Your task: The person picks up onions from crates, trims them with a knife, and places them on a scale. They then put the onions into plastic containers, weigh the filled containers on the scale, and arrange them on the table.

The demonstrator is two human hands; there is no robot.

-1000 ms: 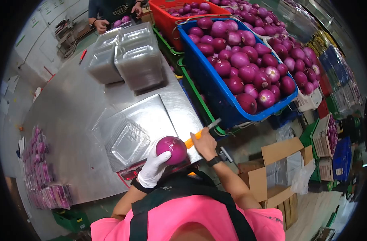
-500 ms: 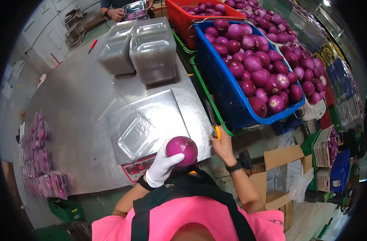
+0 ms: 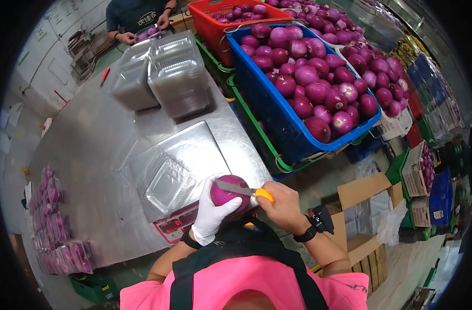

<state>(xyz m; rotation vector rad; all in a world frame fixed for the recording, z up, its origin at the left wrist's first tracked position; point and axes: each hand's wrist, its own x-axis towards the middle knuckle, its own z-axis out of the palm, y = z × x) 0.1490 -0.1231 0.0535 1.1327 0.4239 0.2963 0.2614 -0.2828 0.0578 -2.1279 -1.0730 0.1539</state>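
Observation:
A large purple onion (image 3: 223, 195) is held in my left hand (image 3: 210, 214), which wears a white glove. My right hand (image 3: 285, 206) is bare and closed around the yellow handle of a knife (image 3: 236, 188). The knife's blade lies across the top of the onion. Just beyond my left hand, an open clear plastic box (image 3: 166, 181) rests on the metal plate of a scale (image 3: 207, 147), whose red display faces me.
Stacked clear boxes (image 3: 179, 77) stand at the table's far side, near a red-handled tool (image 3: 104, 76). Packed onions (image 3: 55, 222) lie at left. A blue crate (image 3: 277, 124) of onions is at right. Across the table, a co-worker (image 3: 138, 18) holds a box.
My right hand has come in from the right with the knife, and its blade is now over the onion. The view has shifted a little. The co-worker shows more.

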